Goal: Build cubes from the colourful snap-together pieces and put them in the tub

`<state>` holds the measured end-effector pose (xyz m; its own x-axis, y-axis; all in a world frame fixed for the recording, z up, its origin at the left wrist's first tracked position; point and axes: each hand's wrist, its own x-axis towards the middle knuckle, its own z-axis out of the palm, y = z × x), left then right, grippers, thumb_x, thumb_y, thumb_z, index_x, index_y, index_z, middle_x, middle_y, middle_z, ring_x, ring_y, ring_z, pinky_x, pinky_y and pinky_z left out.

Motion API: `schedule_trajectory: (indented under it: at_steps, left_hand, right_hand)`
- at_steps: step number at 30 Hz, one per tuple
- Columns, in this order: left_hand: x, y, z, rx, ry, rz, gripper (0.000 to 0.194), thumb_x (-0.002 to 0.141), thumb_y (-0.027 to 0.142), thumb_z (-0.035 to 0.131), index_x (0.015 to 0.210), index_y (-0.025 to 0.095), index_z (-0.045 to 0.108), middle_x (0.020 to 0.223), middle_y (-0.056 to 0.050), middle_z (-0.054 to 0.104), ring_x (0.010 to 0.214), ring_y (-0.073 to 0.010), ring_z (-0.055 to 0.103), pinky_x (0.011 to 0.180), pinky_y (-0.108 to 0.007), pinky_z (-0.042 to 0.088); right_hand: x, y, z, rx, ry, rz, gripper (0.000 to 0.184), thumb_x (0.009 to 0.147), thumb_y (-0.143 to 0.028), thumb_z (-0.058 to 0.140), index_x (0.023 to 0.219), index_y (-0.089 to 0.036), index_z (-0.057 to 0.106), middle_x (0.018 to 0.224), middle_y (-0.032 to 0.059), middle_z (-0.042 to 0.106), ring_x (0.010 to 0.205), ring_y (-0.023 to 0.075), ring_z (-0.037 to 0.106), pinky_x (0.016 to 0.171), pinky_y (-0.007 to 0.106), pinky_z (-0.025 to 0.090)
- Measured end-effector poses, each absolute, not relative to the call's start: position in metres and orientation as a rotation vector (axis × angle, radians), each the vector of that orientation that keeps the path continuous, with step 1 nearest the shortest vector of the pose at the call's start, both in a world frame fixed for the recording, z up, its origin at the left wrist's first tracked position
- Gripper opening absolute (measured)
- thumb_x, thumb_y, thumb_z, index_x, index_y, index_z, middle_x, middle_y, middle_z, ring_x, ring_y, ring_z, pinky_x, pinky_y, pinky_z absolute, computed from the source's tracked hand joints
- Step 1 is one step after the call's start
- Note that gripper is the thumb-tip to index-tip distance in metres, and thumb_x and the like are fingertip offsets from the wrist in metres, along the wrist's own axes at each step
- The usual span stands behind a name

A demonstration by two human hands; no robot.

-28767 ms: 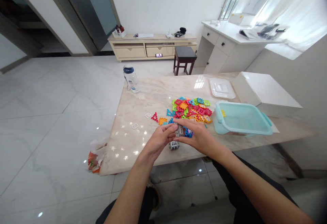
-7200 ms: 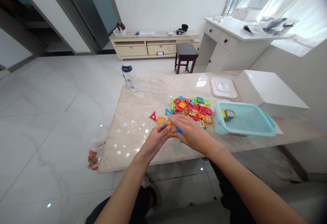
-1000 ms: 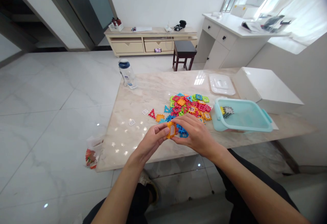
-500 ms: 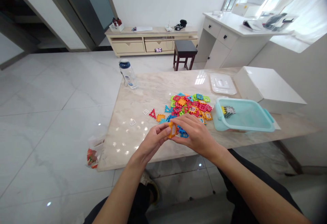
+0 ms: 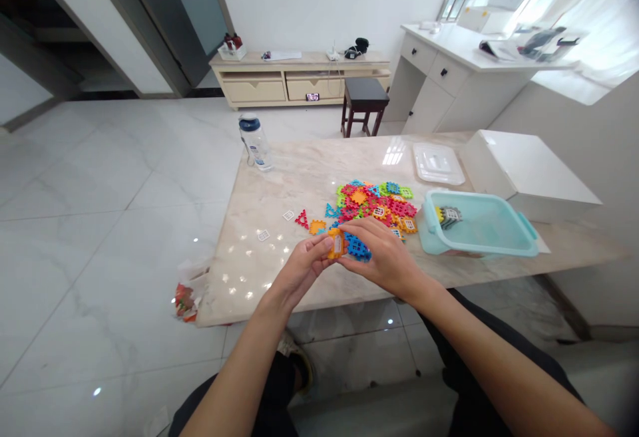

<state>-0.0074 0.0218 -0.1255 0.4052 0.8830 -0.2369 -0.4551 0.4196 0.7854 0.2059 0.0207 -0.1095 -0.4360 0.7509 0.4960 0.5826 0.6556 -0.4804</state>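
Between my two hands is an orange building block with a pale panel set in its face. My left hand pinches its left side with the thumb in front. The fingers of my right hand close on its right edge, partly hiding it. Just behind lies a heap of red, green, orange and blue interlocking blocks, with blue blocks beside my right fingers. A red triangular piece and an orange square piece lie left of the heap.
White window pieces lie on the marble-look table. To the right stands a turquoise bin with a few blocks inside, near a clear lid and a white box. A water bottle stands at the far left corner.
Both hands still hold the orange block; it is turned slightly, its panel facing me more. The whole view has shifted a little, and more blue blocks show between the hands.
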Motion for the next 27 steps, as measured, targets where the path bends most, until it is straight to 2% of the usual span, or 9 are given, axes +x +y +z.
schedule_trajectory:
  at_steps: [9,16,20,27]
  left_hand:
    - [-0.01,0.0238,-0.1291,0.734,0.711,0.883,0.04,0.088,0.05,0.089,0.105,0.014,0.083,0.106,-0.011,0.078,0.093,-0.0175,0.07,0.089,-0.027,0.057]
    - [-0.013,0.0241,-0.1307,0.709,0.736,0.881,0.042,0.083,0.048,0.094,0.109,0.016,0.084,0.107,-0.01,0.078,0.096,-0.0188,0.071,0.092,-0.029,0.057]
    - [-0.0117,0.0243,-0.1324,0.721,0.733,0.859,0.041,0.087,0.048,0.09,0.113,0.016,0.084,0.113,-0.011,0.079,0.1,-0.019,0.071,0.095,-0.03,0.056]
    - [-0.0087,0.0238,-0.1312,0.724,0.735,0.857,0.05,0.084,0.05,0.093,0.118,0.016,0.083,0.113,-0.012,0.079,0.101,-0.0199,0.072,0.094,-0.03,0.056]
  right_hand:
    - [0.201,0.0219,-0.1062,-1.06,-2.189,0.335,0.044,0.097,-0.032,0.08,0.138,-0.024,0.065,0.128,0.0115,0.075,0.12,0.0297,0.07,0.107,0.049,0.058]
    - [0.2013,0.0238,-0.1094,-1.05,-2.205,0.339,0.045,0.098,-0.033,0.08,0.14,-0.025,0.065,0.13,0.0105,0.075,0.12,0.0295,0.07,0.106,0.05,0.058]
    - [0.2045,0.0247,-0.1127,-1.034,-2.212,0.32,0.047,0.099,-0.034,0.08,0.142,-0.026,0.066,0.13,0.011,0.075,0.119,0.0301,0.07,0.106,0.05,0.059]
    - [0.2098,0.0255,-0.1106,-1.04,-2.235,0.315,0.048,0.099,-0.035,0.081,0.144,-0.026,0.066,0.131,0.012,0.074,0.12,0.0308,0.069,0.106,0.052,0.059]
